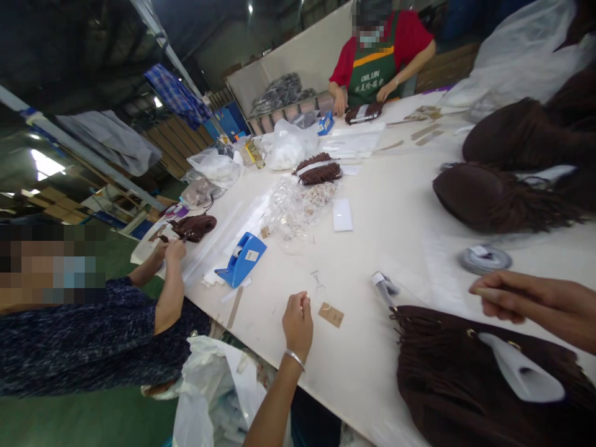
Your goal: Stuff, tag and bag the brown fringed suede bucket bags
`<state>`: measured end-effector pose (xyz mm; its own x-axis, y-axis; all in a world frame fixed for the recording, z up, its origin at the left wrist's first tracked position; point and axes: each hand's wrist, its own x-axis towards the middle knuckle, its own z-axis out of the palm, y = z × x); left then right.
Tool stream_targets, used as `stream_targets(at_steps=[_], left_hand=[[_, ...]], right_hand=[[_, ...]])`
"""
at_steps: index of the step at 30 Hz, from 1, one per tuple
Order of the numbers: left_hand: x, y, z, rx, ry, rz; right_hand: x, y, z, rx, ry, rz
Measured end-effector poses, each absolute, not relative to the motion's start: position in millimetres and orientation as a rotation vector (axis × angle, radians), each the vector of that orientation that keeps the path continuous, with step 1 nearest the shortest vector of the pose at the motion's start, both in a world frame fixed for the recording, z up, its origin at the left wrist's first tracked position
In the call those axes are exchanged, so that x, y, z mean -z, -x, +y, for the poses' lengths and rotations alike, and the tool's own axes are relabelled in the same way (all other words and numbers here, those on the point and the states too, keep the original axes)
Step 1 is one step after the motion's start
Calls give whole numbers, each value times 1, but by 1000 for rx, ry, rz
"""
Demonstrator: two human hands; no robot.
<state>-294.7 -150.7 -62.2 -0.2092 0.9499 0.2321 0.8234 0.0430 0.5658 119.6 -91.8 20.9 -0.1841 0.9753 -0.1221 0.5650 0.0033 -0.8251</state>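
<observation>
Table [400, 205]: long, white, shared by three people; its near edge is seen running from the left corner toward the lower right.

Heap of brown fringed bags [526, 167]: piled at the right edge, backed by a large clear plastic sack [521, 56].

Brown fringed bag [470, 379]: laid flat at the near right corner, a white paper insert [524, 372] tucked under its strap. It lies just below the right hand and well apart from the left.

White plastic bag [209, 391]: hung below the near edge, beside the left forearm.

Clear wrappers with small tags [298, 208]: heaped mid-table, between the wearer and a smaller fringed bag [319, 171].

Blue tape dispenser [242, 257]: set near the near edge, to the left of the left hand.

Grey tape roll [484, 257]: lying flat, just above the right hand.

White card [343, 215]: flat, mid-table.

Right hand [526, 304]: held above the bag, fingers extended and drawn together, nothing seen gripped.

Left hand [298, 323]: loosely closed at the near edge, fingertips pinched; what is pinched cannot be told.

Brown paper tag [331, 314]: lying just right of the left hand.

Co-workers: one sleeve at the left edge, hands on a brown bag [193, 226]; another in a green apron at the far end.
</observation>
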Motion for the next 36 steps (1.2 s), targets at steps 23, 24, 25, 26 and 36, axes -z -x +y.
stream_targets(at_steps=[23, 24, 25, 26, 36], left_hand=[[-13, 202, -113, -1174, -1492, 1500], [-26, 193, -118, -1184, -1486, 1439], [-37, 183, -122, -1191, -1476, 1384], [-46, 174, -125, -1198, -1464, 1344], [-29, 104, -121, -1042, -1162, 1107]], right_hand=[[-87, -51, -110, -1463, 1259, -1913], [-85, -40, -108, -1488, 1216, -1906], [-83, -30, -107, -1490, 1184, -1875], [-81, -21, -105, -1472, 1169, -1819], [-73, -32, -90, -1297, 1160, -1261]])
